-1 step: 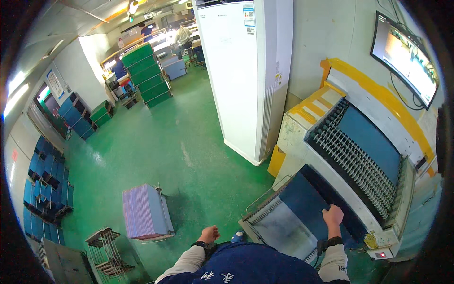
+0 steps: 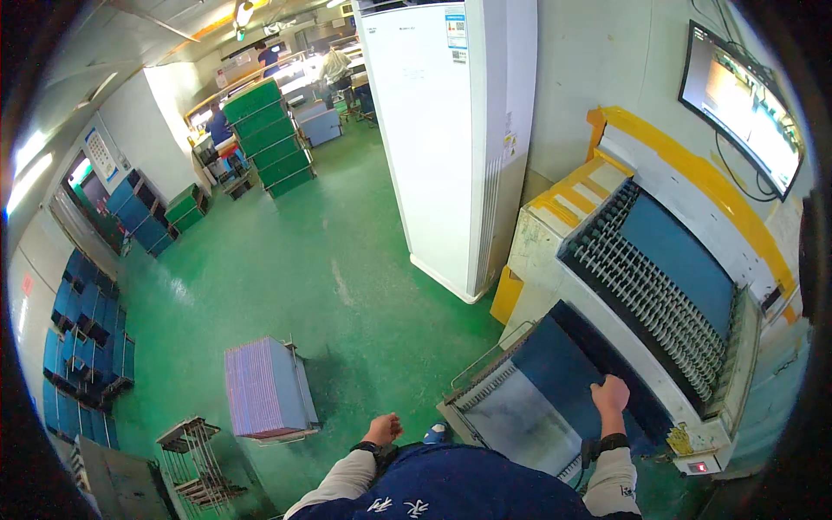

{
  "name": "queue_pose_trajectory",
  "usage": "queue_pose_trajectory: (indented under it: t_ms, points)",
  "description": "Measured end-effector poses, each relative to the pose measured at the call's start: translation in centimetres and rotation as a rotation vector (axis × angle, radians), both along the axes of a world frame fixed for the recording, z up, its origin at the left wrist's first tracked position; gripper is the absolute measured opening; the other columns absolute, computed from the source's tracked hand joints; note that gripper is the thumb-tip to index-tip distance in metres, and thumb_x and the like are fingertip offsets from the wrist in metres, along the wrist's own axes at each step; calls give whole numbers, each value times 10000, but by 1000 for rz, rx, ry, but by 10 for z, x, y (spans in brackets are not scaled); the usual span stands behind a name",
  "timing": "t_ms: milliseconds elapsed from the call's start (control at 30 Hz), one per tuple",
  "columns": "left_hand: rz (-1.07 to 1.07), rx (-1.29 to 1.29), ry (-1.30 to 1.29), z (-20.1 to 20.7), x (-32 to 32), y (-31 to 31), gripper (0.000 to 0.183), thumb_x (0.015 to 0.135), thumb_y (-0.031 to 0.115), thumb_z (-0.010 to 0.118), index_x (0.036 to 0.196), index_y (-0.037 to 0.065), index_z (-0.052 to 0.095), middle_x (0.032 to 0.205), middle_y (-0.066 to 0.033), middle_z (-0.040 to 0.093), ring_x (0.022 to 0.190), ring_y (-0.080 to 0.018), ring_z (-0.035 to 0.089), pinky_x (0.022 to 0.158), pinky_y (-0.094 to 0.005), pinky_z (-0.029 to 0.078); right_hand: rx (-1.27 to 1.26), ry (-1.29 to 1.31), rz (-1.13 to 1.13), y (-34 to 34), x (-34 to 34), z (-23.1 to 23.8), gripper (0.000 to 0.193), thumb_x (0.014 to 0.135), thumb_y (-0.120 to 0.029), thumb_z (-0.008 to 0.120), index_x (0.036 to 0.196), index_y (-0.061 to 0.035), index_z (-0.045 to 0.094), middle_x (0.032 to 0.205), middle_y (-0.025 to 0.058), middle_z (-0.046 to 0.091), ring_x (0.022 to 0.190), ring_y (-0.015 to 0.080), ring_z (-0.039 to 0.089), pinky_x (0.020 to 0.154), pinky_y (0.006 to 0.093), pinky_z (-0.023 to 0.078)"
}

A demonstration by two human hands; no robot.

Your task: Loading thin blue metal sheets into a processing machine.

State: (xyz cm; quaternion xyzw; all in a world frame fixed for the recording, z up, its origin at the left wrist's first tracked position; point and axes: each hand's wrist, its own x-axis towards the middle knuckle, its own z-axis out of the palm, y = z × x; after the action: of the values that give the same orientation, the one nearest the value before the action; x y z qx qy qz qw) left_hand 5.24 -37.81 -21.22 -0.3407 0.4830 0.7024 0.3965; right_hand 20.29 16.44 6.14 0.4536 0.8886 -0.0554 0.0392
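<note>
My right hand (image 2: 610, 395) is closed at the edge of a flat dark blue panel (image 2: 550, 360), with its thumb and fingers pinched there. The panel leans in a slotted rack (image 2: 462, 420) at the lower right, beside the roller machine. In front of it shows a greyish, cloudy surface (image 2: 520, 414); whether that is a separate sheet or a reflection I cannot tell. My left hand (image 2: 383, 429) hangs over the green floor with its fingers curled in, and nothing shows in it.
Rows of rollers carry a blue panel (image 2: 676, 247) in the machine (image 2: 650, 295) on the right. A tall white cabinet-like unit (image 2: 425, 130) stands ahead. A stack of purple-edged panels (image 2: 269, 387), an empty-looking metal rack (image 2: 195, 459) and green crates (image 2: 269, 134) stand on the left.
</note>
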Motion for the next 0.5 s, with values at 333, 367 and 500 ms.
queue_pose_trajectory:
  t_ms: [333, 367, 500]
  points:
    - [-14, 37, 17, 20, -1, 8, 233, 905, 209, 560, 976, -12, 530, 783, -98, 517, 728, -266, 560, 686, -417, 516, -12, 19, -17, 2, 2, 2, 411, 677, -300, 730, 979, -26, 679, 954, 194, 667, 926, 342, 638, 816, 408, 508]
    - [-11, 54, 17, 17, 0, 6, 225, 903, 201, 560, 969, -11, 529, 774, -96, 515, 722, -265, 560, 685, -416, 516, 2, 24, -8, 1, 2, 1, 411, 674, -298, 730, 977, -24, 679, 948, 195, 667, 922, 343, 638, 814, 408, 509]
    - [-19, 84, 33, 4, 1, -1, 204, 901, 201, 553, 965, 9, 538, 774, -81, 517, 728, -249, 562, 688, -403, 512, 6, 31, 1, 0, 0, 1, 436, 671, -302, 734, 1001, -23, 676, 963, 196, 666, 932, 338, 637, 826, 406, 505]
